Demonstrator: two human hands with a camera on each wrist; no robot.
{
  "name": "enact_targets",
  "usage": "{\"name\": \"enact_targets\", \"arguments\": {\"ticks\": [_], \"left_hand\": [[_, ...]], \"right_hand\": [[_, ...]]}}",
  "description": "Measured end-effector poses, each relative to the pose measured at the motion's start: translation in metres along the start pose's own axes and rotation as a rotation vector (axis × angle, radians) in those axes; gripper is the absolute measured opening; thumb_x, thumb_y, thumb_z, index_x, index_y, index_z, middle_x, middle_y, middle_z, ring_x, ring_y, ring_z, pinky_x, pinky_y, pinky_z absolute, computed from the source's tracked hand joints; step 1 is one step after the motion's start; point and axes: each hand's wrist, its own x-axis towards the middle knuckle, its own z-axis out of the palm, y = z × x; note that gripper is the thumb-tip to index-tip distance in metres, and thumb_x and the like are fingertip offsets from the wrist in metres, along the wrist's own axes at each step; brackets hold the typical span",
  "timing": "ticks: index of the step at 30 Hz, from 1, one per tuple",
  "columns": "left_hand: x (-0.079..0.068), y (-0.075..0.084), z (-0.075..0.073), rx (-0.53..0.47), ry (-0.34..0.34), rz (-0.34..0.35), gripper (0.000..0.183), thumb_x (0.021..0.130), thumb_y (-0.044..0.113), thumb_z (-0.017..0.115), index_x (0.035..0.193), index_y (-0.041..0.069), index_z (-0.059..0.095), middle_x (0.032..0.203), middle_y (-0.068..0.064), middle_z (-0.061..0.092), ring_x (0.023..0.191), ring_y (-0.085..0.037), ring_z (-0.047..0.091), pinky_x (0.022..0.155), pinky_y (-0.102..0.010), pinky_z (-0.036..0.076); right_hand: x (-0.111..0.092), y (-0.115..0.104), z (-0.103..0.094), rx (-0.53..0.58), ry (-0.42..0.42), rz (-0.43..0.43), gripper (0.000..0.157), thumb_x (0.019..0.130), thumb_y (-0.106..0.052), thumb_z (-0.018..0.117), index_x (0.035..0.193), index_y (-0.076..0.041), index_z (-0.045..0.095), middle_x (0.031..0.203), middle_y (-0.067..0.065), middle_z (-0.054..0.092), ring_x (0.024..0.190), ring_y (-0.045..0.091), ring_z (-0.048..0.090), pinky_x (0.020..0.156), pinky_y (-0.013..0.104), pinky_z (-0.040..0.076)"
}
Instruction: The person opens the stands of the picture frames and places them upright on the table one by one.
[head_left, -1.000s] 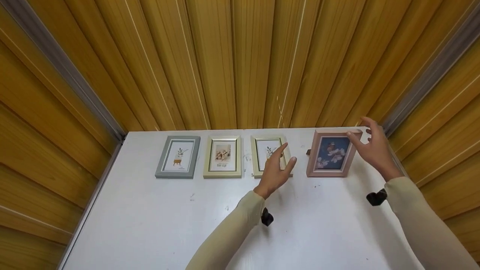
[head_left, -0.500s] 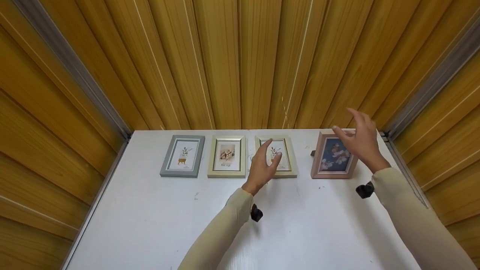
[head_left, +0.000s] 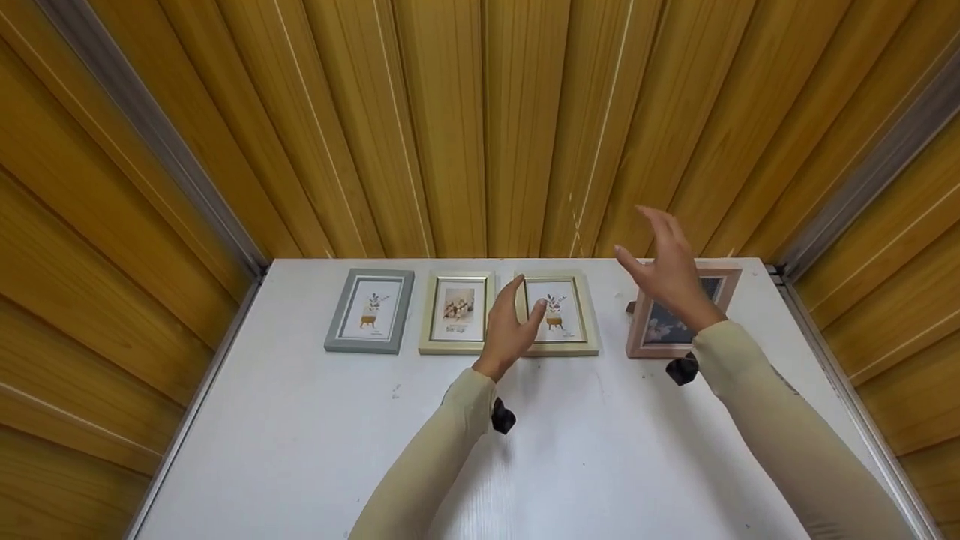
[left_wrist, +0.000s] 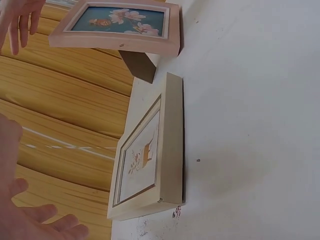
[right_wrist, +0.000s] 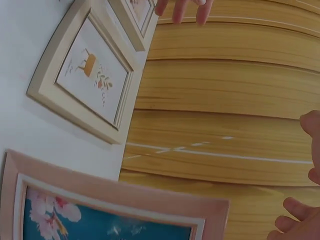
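My left hand hovers over the gap between two cream photo frames, thumb and fingers spread, holding nothing. One cream frame shows a potted plant drawing; the other bears a small photo. In the left wrist view the hand is apart from the plant-picture frame. Further right, a pink photo frame with a blue flower picture leans back on a brown rear leg. In front of its upper part, from the head view, my right hand is raised with fingers apart and holds nothing.
A grey-blue photo frame lies at the left end of the row. Everything rests on a white tabletop against a yellow wood-patterned panel wall. Metal posts stand at the corners, with side panels left and right.
My right hand has left the pink frame's right side and moved left across it. My left hand has drifted left, uncovering the plant picture. The view has shifted slightly; the frames stay put.
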Motion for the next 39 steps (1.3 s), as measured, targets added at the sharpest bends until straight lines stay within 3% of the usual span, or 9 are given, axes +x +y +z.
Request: {"name": "enact_targets", "arguments": {"ticks": [5, 10, 26, 39], "left_hand": [[0.004, 0.0, 0.005, -0.003, -0.008, -0.053, 0.068, 0.101, 0.035, 0.065, 0.157, 0.008, 0.037, 0.161, -0.01, 0.04, 0.15, -0.025, 0.035, 0.121, -0.04, 0.029], [0.009, 0.0, 0.011, -0.004, -0.033, -0.081, 0.073, 0.1, 0.032, 0.068, 0.159, 0.009, 0.034, 0.162, -0.01, 0.038, 0.151, -0.025, 0.033, 0.122, -0.039, 0.027], [0.026, -0.018, 0.024, 0.028, -0.027, -0.242, 0.081, 0.097, 0.018, 0.073, 0.162, 0.008, 0.026, 0.162, -0.014, 0.037, 0.15, -0.028, 0.034, 0.122, -0.04, 0.028], [0.031, -0.018, 0.029, 0.181, -0.019, -0.367, 0.07, 0.097, 0.017, 0.07, 0.155, -0.003, 0.036, 0.143, -0.026, 0.054, 0.135, -0.036, 0.052, 0.114, -0.042, 0.041]], "right_hand": [[0.006, -0.01, 0.023, 0.007, -0.043, -0.007, 0.074, 0.097, -0.031, 0.072, 0.159, -0.013, 0.036, 0.161, 0.017, 0.034, 0.147, 0.041, 0.035, 0.115, 0.064, 0.03], [0.007, -0.008, 0.045, -0.001, -0.109, 0.041, 0.079, 0.097, -0.035, 0.072, 0.161, -0.015, 0.031, 0.163, 0.017, 0.032, 0.147, 0.041, 0.034, 0.114, 0.065, 0.031], [0.01, 0.032, 0.112, 0.026, -0.288, 0.225, 0.083, 0.102, -0.028, 0.064, 0.165, -0.011, 0.013, 0.164, 0.027, 0.022, 0.15, 0.045, 0.024, 0.118, 0.061, 0.027], [0.009, 0.044, 0.13, -0.099, -0.372, 0.365, 0.079, 0.102, -0.024, 0.061, 0.16, 0.006, 0.016, 0.154, 0.037, 0.032, 0.143, 0.049, 0.035, 0.118, 0.057, 0.03]]}}
